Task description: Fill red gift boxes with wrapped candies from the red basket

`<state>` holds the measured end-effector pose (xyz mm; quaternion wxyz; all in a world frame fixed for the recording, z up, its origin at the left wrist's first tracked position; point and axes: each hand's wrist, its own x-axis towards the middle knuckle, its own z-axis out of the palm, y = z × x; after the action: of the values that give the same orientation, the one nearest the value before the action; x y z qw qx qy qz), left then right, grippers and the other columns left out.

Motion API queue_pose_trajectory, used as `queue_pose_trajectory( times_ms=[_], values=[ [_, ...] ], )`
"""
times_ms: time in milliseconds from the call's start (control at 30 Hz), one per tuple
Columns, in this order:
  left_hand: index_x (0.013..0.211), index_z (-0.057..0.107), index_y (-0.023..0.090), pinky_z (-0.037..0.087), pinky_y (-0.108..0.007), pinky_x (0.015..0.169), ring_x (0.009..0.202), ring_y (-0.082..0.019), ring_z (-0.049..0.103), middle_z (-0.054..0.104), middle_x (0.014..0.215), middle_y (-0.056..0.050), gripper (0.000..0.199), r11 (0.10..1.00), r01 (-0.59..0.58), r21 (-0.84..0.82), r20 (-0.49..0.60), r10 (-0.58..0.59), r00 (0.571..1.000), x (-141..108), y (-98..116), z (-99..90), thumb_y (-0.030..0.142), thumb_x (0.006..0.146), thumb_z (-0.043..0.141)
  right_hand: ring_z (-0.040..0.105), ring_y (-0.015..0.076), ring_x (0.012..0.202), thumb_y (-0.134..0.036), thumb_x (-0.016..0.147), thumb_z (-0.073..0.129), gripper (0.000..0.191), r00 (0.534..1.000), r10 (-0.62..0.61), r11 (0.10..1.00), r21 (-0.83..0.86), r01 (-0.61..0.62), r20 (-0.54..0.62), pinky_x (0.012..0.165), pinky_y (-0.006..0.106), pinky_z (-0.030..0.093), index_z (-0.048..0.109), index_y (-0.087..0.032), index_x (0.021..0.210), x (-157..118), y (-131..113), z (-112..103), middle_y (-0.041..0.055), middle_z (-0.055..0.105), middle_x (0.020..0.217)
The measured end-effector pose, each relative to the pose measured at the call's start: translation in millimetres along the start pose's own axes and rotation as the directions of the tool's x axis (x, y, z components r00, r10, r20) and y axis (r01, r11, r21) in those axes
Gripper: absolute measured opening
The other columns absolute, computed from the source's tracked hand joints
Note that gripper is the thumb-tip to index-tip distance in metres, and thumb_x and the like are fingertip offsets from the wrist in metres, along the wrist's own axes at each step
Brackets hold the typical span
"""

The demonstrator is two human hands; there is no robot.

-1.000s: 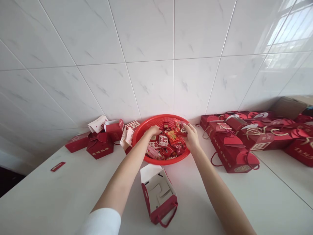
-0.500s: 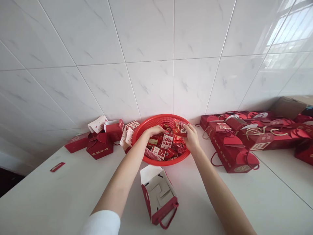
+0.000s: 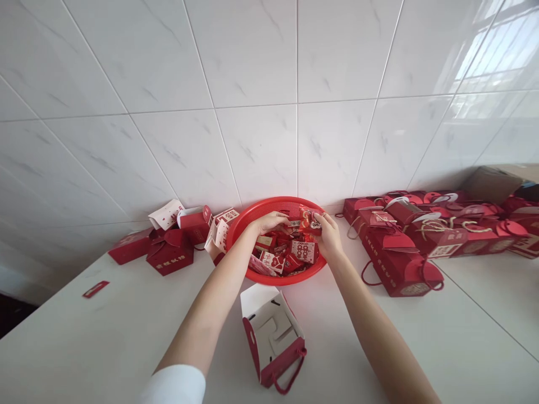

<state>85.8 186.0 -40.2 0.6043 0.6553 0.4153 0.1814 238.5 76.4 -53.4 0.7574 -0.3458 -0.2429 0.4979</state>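
A round red plastic basket point(image 3: 275, 203) stands against the tiled wall, heaped with red sweet packets point(image 3: 269, 244) and small printed cards. My right hand point(image 3: 327, 235) grips a red packet point(image 3: 310, 220) above the basket's far right side. My left hand point(image 3: 267, 223) reaches over the far part of the heap, its fingertips close to that packet. Whether it holds anything is hidden. A white-and-red double-happiness card point(image 3: 304, 252) lies on the heap just below my right hand. Nearer to me, an unfolded red gift box point(image 3: 273, 334) with a cord handle lies open on the white counter point(image 3: 337, 359).
Folded red boxes point(image 3: 169, 252) and white-and-red cards point(image 3: 166, 214) stand left of the basket. Many red gift bags point(image 3: 398, 249) with rope handles cover the counter's right side, with a cardboard box point(image 3: 492, 184) behind them. The white tiled wall point(image 3: 261, 151) runs along the back.
My left hand has slid right across the basket, towards the packet in my right hand. The heap has shifted, and the double-happiness card now lies further right. My right hand still grips the packet.
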Motion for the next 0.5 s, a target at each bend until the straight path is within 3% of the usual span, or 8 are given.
queue_pose_trajectory(
  times_ms=[167,333,500],
  values=[
    [0.08,0.073,0.016,0.058,-0.036,0.085,0.079,-0.021,0.074,0.076,0.078,-0.006,0.008,1.0,-0.03,-0.008,-0.064,0.029,0.998,2.7,-2.9,-1.0,0.02,0.072,0.075,0.061,0.0134,0.064,-0.03,0.056,0.082,0.022,1.0,0.01,1.0,0.014,-0.01,-0.019,0.056,0.024,0.056,0.063,-0.022,0.063,-2.1,-2.8,2.7,-0.0031,0.066,0.067],
    [0.076,0.074,0.016,0.057,-0.031,0.084,0.075,-0.017,0.072,0.076,0.074,-0.004,0.015,0.999,-0.05,0.0,-0.098,0.049,0.994,3.3,-2.8,-0.4,0.008,0.073,0.062,0.06,0.013,0.065,-0.03,0.053,0.081,0.021,0.999,0.012,1.0,0.017,-0.011,-0.029,0.054,0.023,0.055,0.065,-0.021,0.063,-1.4,-2.3,2.4,-0.003,0.065,0.069],
    [0.072,0.074,0.017,0.056,-0.03,0.082,0.077,-0.018,0.07,0.076,0.074,-0.003,0.017,0.995,-0.076,0.06,-0.179,0.085,0.98,5.6,-4.3,-2.9,0.007,0.07,0.061,0.06,0.0134,0.065,-0.031,0.054,0.081,0.022,1.0,0.011,1.0,0.008,-0.011,-0.009,0.056,0.025,0.057,0.065,-0.021,0.064,-1.2,-1.6,1.7,-0.003,0.065,0.068]
  ],
)
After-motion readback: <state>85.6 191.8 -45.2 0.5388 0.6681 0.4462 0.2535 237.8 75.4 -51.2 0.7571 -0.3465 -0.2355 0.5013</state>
